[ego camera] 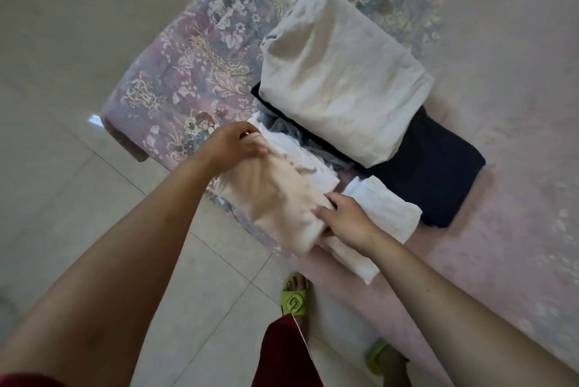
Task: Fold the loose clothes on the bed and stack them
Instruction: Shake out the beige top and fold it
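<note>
Both hands grip the folded peach garment (275, 198) at the bed's (501, 167) near edge: left hand (233, 143) pinches its far end, right hand (341, 219) its near corner.

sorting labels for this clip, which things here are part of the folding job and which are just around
Part of the job:
- peach garment, gripped by left hand and right hand
- white garment
- cream folded garment on dark navy garment

Just around:
- floral bedspread
- green slippers
- tiled floor
</note>
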Demonstrator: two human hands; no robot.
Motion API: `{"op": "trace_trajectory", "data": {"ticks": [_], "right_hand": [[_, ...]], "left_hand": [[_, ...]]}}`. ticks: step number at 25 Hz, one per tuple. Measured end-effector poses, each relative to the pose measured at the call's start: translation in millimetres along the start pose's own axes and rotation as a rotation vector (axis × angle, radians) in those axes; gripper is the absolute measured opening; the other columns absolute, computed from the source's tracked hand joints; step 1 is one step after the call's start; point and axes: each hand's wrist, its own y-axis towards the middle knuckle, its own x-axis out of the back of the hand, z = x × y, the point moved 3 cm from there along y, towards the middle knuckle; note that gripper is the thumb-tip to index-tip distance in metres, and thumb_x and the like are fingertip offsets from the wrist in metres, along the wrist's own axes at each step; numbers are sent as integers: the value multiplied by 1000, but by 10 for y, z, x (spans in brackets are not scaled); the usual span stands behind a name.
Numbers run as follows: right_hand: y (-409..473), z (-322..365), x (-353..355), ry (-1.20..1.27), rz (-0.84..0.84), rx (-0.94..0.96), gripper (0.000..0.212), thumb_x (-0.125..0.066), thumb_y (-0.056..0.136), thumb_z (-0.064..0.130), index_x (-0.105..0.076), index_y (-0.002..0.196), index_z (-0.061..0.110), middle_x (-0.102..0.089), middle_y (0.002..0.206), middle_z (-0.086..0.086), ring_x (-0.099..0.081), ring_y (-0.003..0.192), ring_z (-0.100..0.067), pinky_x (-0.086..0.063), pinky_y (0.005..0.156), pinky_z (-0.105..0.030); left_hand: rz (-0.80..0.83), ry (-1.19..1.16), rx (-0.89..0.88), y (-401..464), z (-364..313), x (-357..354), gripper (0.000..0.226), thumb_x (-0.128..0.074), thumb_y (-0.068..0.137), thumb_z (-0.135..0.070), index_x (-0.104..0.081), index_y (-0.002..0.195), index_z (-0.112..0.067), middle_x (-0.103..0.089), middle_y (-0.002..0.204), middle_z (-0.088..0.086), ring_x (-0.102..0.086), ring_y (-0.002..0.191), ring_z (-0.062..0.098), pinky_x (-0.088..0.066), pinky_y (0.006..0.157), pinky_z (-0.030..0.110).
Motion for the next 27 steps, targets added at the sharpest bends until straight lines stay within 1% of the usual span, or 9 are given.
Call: {"op": "trace_trajectory", "data": {"ticks": [5, 9, 12, 14, 17, 19, 20, 23, 27], "right_hand": [[412, 82, -99, -307, -192, 91, 15, -55, 95, 28, -58, 101, 14, -59, 89, 5, -59, 90, -21, -40, 62, -24], [537, 106, -75, -607, -416, 118, 31, -53, 96, 29, -54, 119, 8, -53, 121, -8, -54, 108, -27, -45, 80, -34], [360, 180, -155, -945, -748, 441, 21, -66, 87, 10, -64, 105, 0, -61, 106, -18, -63, 90, -34, -52, 65, -37], [252, 138, -320, -1127, -829, 622, 34, -69, 82, 13, -65, 113, -2, -63, 110, -23, -64, 99, -37, -55, 80, -41], [292, -4, -654, -1301, -472, 464, 77, -52, 88, 39, -24, 144, -6, -28, 149, -29, -20, 141, -38, -17, 116, -46], [449, -140, -726, -1304, -317, 316, 94, -41, 94, 50, 23, 140, -1, 22, 152, -23, 32, 134, -32, 20, 109, -41], [531, -189, -712, -1297, -296, 257, 97, -38, 95, 53, 34, 134, 2, 37, 145, -18, 43, 127, -29, 27, 105, -40], [676, -260, -648, -1325, -222, 200, 96, -35, 94, 56, 36, 135, 6, 48, 134, -13, 36, 135, -28, 24, 107, -38], [563, -141, -602, -1281, -88, 200, 88, -33, 96, 52, 25, 144, 6, 37, 148, -13, 28, 140, -29, 18, 111, -38]], "left_hand": [[-59, 166, -95, 346, 149, -40, 36, -71, 83, -26, -59, 113, -10, -61, 108, 12, -55, 99, 27, -44, 82, 37], [-145, 474, -193, 419, 123, -119, 42, -61, 88, -36, -55, 122, -11, -59, 120, 9, -51, 112, 30, -39, 90, 41], [-456, 682, -383, 163, 87, -298, 48, -54, 92, -33, -49, 132, -7, -52, 135, 16, -47, 125, 32, -34, 102, 42], [-451, 741, -608, -96, 134, -522, 56, -42, 93, -37, -37, 141, -8, -37, 147, 18, -34, 137, 33, -22, 112, 45], [-191, 909, -733, -227, 359, -784, 60, -30, 94, -43, -28, 148, -17, -24, 154, 14, -19, 142, 35, -11, 116, 51], [-67, 1006, -639, -113, 456, -829, 61, -16, 95, -48, -9, 150, -24, -5, 157, 9, -4, 144, 34, -4, 116, 53], [-22, 1039, -596, -42, 490, -853, 62, -7, 94, -51, 6, 149, -27, 10, 156, 6, 9, 143, 33, 4, 115, 54], [93, 1143, -515, 71, 534, -893, 62, 6, 89, -56, 40, 134, -30, 43, 142, 3, 40, 131, 28, 25, 107, 54], [178, 1207, -388, -25, 376, -877, 72, -17, 96, -52, 36, 137, -26, 44, 143, 4, 34, 137, 29, 19, 108, 55]]}}
